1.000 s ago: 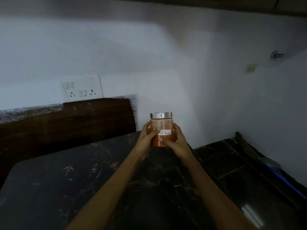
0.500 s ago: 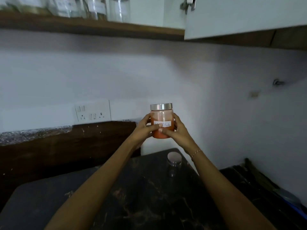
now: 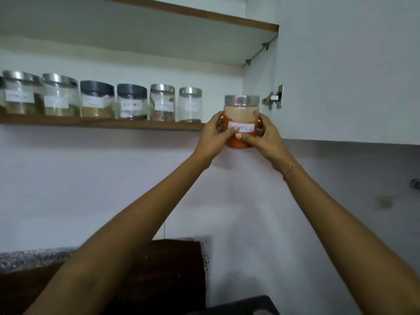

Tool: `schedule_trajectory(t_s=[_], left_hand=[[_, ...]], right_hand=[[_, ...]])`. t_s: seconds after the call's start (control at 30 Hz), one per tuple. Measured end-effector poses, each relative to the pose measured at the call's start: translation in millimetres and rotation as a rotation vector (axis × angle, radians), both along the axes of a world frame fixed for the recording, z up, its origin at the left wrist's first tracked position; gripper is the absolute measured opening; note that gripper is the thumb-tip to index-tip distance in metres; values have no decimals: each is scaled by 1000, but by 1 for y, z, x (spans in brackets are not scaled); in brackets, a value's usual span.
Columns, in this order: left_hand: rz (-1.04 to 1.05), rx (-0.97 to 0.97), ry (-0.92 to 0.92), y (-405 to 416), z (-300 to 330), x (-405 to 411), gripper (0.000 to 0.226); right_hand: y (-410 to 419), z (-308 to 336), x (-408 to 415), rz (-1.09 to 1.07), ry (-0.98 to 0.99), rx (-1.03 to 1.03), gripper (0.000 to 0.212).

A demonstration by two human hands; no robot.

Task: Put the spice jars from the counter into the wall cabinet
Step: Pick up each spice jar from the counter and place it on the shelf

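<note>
Gripping the orange spice jar (image 3: 241, 123) from both sides, the left hand (image 3: 212, 137) and right hand (image 3: 266, 138) hold it upright just off the shelf (image 3: 102, 124) edge. Six labelled jars (image 3: 162, 102) stand at nine o'clock; the open cabinet door (image 3: 347, 69) hangs at three o'clock. Its white label reads partly "Powder".

A row of six jars (image 3: 102, 100) stands side by side on the cabinet shelf (image 3: 102, 124), with an upper shelf (image 3: 159, 10) above them. Right of the row, at the shelf's right end, a jar (image 3: 241, 121) is held upright between the left hand (image 3: 213, 135) on its left and the right hand (image 3: 267, 137) on its right, its base below shelf level. The open door (image 3: 352, 64) lies right of the jar, its hinge (image 3: 273, 97) just beside the lid.
</note>
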State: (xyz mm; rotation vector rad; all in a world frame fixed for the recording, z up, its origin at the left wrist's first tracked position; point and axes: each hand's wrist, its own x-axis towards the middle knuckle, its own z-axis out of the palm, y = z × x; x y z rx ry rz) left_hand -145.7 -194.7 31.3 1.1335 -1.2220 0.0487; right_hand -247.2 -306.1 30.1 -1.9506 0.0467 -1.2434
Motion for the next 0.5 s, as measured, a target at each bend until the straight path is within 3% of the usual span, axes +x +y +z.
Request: schedule_trajectory(t_s=[0.17,0.27,0.37,0.5], left_hand=[[134,21,62,-28,72,37,53],[290,190,-50,-41,98,62,53],[323,365,-63,-52,109,84,55],[266,409,-4,-62,95,104,41]], right_hand=[[-30,67,47,-39,-19,-50,78],[-48,87,79,1,67,5,79],[-65,101,108,-12,157,62,75],[-83,98,138,16,242,109,68]])
